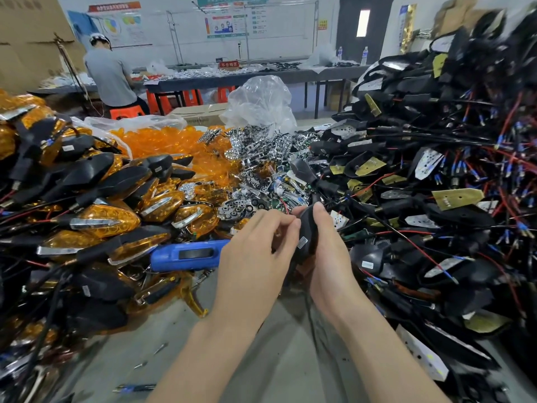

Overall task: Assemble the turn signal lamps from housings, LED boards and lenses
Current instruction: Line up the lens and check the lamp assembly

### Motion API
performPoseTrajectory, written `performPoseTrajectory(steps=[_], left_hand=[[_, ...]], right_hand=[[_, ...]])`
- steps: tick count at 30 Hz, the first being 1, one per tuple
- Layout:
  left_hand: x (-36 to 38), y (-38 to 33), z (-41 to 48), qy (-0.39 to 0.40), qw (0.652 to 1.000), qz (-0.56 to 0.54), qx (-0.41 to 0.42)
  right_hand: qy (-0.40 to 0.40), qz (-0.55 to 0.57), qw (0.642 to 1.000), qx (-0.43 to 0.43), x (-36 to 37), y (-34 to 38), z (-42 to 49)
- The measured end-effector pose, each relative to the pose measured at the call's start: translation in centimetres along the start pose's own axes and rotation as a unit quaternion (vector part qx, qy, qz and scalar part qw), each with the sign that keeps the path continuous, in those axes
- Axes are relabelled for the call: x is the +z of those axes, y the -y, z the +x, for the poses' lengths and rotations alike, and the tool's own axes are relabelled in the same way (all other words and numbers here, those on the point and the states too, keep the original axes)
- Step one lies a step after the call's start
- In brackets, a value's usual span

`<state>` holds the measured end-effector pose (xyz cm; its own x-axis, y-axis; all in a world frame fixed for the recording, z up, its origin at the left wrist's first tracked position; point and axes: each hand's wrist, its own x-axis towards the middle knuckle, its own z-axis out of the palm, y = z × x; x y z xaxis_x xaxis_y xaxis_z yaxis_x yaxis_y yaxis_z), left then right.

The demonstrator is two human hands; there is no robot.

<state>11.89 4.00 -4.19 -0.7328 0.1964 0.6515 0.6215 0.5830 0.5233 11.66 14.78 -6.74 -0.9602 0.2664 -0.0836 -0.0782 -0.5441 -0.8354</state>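
Workshop, white back wall [290,30]
Posters [226,18] hang on it, a dark door [363,24] at right; a long grey table [232,80] with orange stools [189,97] beneath; cardboard [29,39] stacked left

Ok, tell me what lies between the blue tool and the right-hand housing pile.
Head view: the left hand and right hand, together gripping one black housing.

There is 1 view, from a wide-angle camera on the person's head, facing forward and down. It sits close above the surface [290,359]; both forearms enter from the bottom edge, and the left grip [255,251] and right grip [328,251] meet on a black housing [308,228] near mid-frame. The upper edge reaches the far wall [180,13] of the room.
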Motion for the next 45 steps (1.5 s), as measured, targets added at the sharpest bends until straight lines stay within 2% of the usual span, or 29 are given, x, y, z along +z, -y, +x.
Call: performPoseTrajectory(steps=[4, 9, 11, 13, 15, 17, 19, 22, 27, 31, 34, 35, 38, 41, 43, 45], left_hand=[[-0.4, -0.3, -0.5, 0.024, 0.994, 0.093, 0.048], [-1.2, -0.2, -0.8, 0.076, 0.987, 0.127, 0.066], [-1.4, -0.3, -1.1, 0.085, 0.991, 0.095, 0.043], [-1.8, -0.4, -1.7, 0.07, 0.994, -0.046, -0.068], [-2.5, -0.6, -2.6, 0.037, 0.951, -0.201, -0.234], [-3.5, -0.3, -3.2, -0.012, 0.865, -0.311, -0.394], [-4.6, 0.3, -3.4, -0.047, 0.782, -0.38, -0.491], [-5.7, 1.0, -3.1, -0.077, 0.694, -0.459, -0.549], [-5.3, 1.5, -0.6, -0.098, 0.605, -0.507, -0.606], [-4.2, 2.1, 1.6, -0.11, 0.584, -0.489, -0.639], [-3.5, 2.7, 2.1, -0.159, 0.572, -0.495, -0.635], [-3.2, 2.8, 2.0, -0.168, 0.586, -0.491, -0.622], [-2.1, 3.0, 1.8, -0.179, 0.662, -0.49, -0.538], [-2.0, 2.1, 2.2, -0.168, 0.688, -0.542, -0.452], [-2.0, 1.4, 2.9, -0.149, 0.67, -0.597, -0.415], [-2.3, 0.9, 4.0, -0.139, 0.627, -0.67, -0.374]], right_hand=[[-0.01, 0.017, 1.0, 0.006, -0.3, 0.1, 0.3], [-0.003, 0.01, 1.0, 0.013, -0.2, 0.1, 0.1], [-0.006, 0.014, 1.0, 0.013, -0.1, 0.3, -0.1], [-0.012, 0.028, 0.999, 0.016, 0.0, 0.4, -0.1], [-0.01, 0.042, 0.999, 0.019, -0.1, 0.5, 0.0], [-0.002, 0.038, 0.999, 0.013, 0.0, 0.4, 0.1], [0.011, 0.002, 1.0, 0.001, 0.0, 0.1, 0.2], [0.034, -0.072, 0.997, 0.009, 0.2, -0.4, 0.2], [0.059, -0.152, 0.987, 0.0, 0.5, -1.2, -0.3], [0.052, -0.165, 0.985, -0.001, 0.5, -1.0, -0.5], [0.045, -0.128, 0.991, 0.001, 0.6, -0.6, -0.5], [0.042, -0.108, 0.993, -0.005, 0.6, -0.3, -0.5], [0.035, -0.004, 0.999, -0.011, 0.5, 0.9, -0.5], [0.03, 0.107, 0.994, -0.013, 0.0, 2.1, -0.6], [0.012, 0.144, 0.989, -0.01, -0.4, 2.4, -0.6], [-0.012, 0.137, 0.99, -0.011, -0.6, 2.3, -0.5]])
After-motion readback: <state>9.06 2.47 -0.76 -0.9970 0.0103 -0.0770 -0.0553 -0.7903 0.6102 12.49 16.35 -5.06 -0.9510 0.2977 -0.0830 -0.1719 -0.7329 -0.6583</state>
